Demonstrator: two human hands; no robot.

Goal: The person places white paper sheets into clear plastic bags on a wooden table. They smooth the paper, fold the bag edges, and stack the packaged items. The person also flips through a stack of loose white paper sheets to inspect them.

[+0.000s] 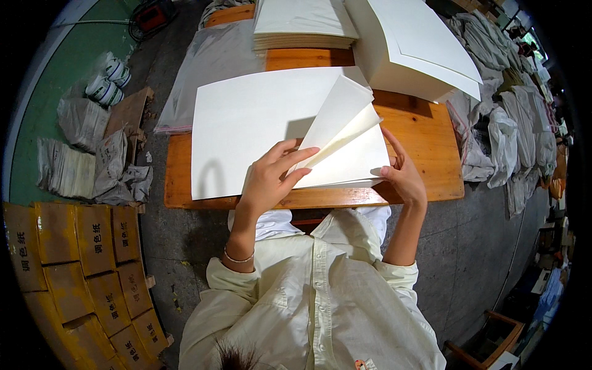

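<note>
A low pile of white paper sheets (246, 132) lies at the front of the wooden table before me. Its right part is lifted and curled back into a narrow fan of sheets (338, 114). My left hand (274, 176) is closed on the base of this fan, thumb and fingers at its lower end. At the pile's right edge, my right hand (407, 176) has its thumb on the near corner of the lower sheets, with other fingertips partly hidden behind it. Its index finger stretches up beside the tip of the fan.
Behind stand a thick paper stack (302, 18) and a taller white stack (410, 55) on the table (425, 135). A clear plastic sheet (209, 68) covers the left side. Cartons (98, 240) are piled left; bagged bundles (505, 129) sit right.
</note>
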